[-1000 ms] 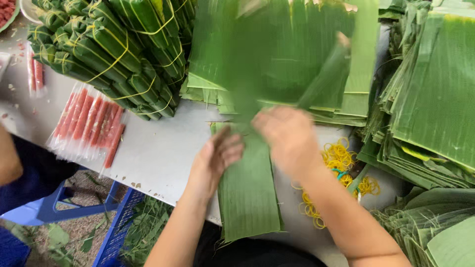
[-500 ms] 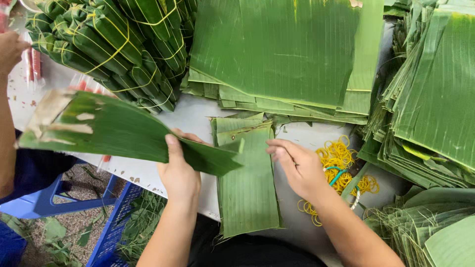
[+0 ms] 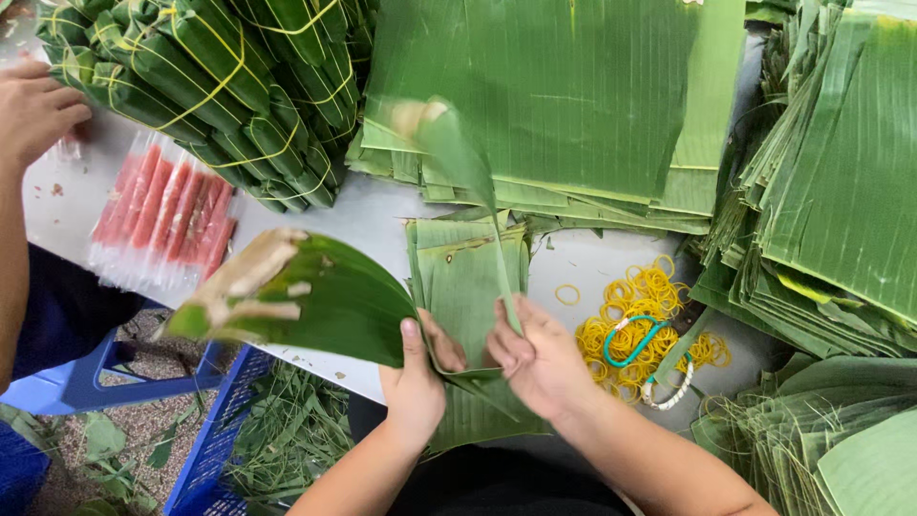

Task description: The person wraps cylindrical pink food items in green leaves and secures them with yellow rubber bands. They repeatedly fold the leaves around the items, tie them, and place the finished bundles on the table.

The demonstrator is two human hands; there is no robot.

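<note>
Now the left hand point(image 3: 415, 377) holds a big green banana leaf point(image 3: 315, 296). Its fingers are shut on the leaf's right end, with the thumb on top. The leaf lies long from left to right and sticks out to the left of the hand, past the table edge point(image 3: 315, 358). Its far tip is torn and pale brown, and it points left and a bit down. The leaf curves up in the middle like a little hill.

The right hand point(image 3: 540, 358) pinches a thin leaf strip point(image 3: 468, 182). This strip stands up from the hand and runs away from the person, leaning a little left. Its top end looks blurry. The two hands are close together, just above a flat leaf stack point(image 3: 468, 277) on the white table.

Half a second ago the big leaf lay flatter and reached farther left, with the left hand lower on the left side. The right hand lay open on the flat stack then, and it held no strip.

Yellow rubber bands point(image 3: 650, 291) lie just right of the right hand. Tied green bundles point(image 3: 201, 86) sit at the top left, with a pack of red sticks point(image 3: 167, 215) below them. Another person's hand point(image 3: 33, 105) rests at the far left.
</note>
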